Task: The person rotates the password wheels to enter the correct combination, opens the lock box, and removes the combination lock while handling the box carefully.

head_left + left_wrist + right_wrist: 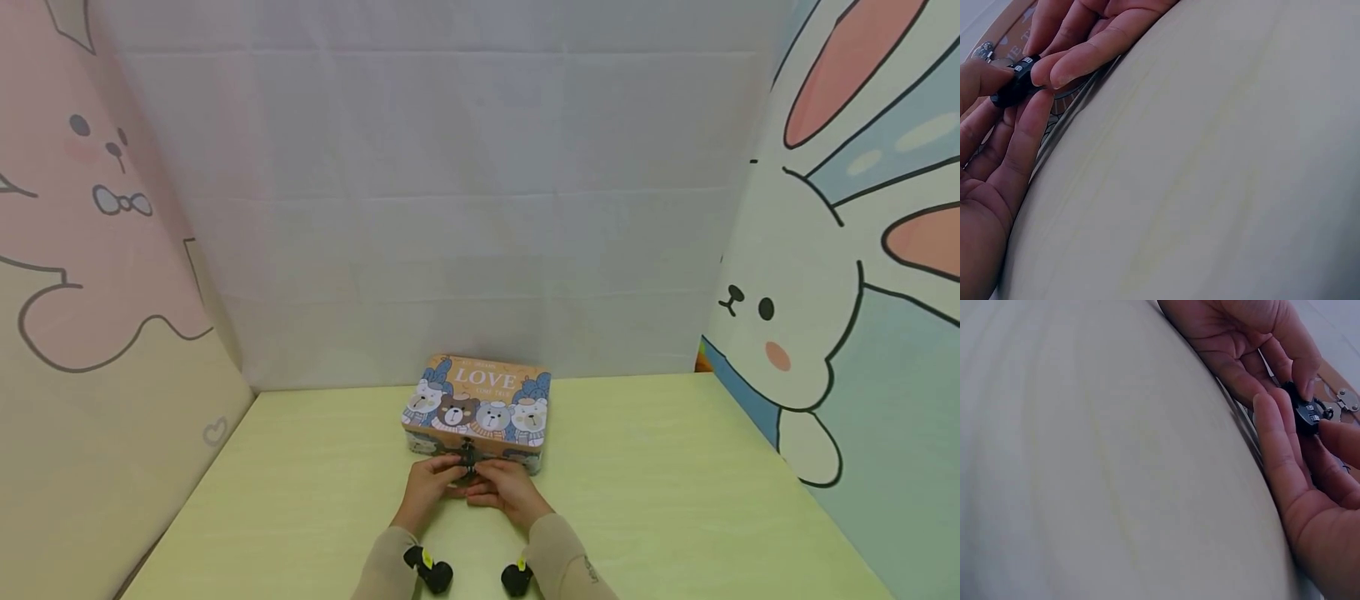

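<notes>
While a pale creased sheet (450,167) closes off the back of the yellow-green table (675,500), a panel with a pink cartoon animal (90,275) wearing a bow tie rises on the left, and one with a white cartoon rabbit (795,333) stands on the right. Near the sheet, toward the table's far edge, sits a rectangular box (487,392), slightly askew, its lid down. Beige sleeves (570,554) reach in from the near edge, with a black device (438,575) at the left wrist and another (516,579) at the right. The lid reads "LOVE" in large white capitals, with "COME TRUE" smaller beneath; the line above is too small to read, as is the dark lettering on the right sleeve. Four bears, one of them brown, line the lid's orange and blue artwork. At the box's front is a small black combination lock (1302,411) with pale number windows, its digits blurred, beside a silver clasp (1347,400). The left hand (429,485) and the right hand (512,487) pinch it from opposite ends, fingers and thumbs close together, hiding much of it from the head view.
</notes>
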{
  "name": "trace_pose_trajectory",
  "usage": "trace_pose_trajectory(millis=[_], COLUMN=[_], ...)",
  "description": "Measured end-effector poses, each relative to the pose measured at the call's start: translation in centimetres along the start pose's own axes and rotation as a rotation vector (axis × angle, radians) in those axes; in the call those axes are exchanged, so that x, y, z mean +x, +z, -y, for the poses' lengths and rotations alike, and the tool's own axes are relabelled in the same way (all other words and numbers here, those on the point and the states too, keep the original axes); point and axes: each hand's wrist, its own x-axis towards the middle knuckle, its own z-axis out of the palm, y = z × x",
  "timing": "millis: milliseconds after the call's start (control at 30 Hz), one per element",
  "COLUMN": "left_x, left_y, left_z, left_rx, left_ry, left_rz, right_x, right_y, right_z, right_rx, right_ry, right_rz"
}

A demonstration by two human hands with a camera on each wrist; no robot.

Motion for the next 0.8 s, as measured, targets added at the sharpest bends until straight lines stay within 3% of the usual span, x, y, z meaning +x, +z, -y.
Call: trace_pose_trajectory(millis=[233,400,800], left_x=[-0.3,-0.2,0.5], left_y=[0.1,0.0,0.0], left_z=[-0.4,-0.8,0.4], left_rx=[0.029,-0.002,-0.013], left_ry=[0.011,-0.001,-0.014], left_rz=[-0.002,0.022,0.011], right_x=[0.2,0.2,-0.1], right_y=[-0.3,-0.3,0.0], right_z=[0.0,0.2,0.3], right_rx=[-0.005,-0.009,0.043], right_ry=[0.015,0.029,0.041], right_rz=[0.040,0.064,0.059])
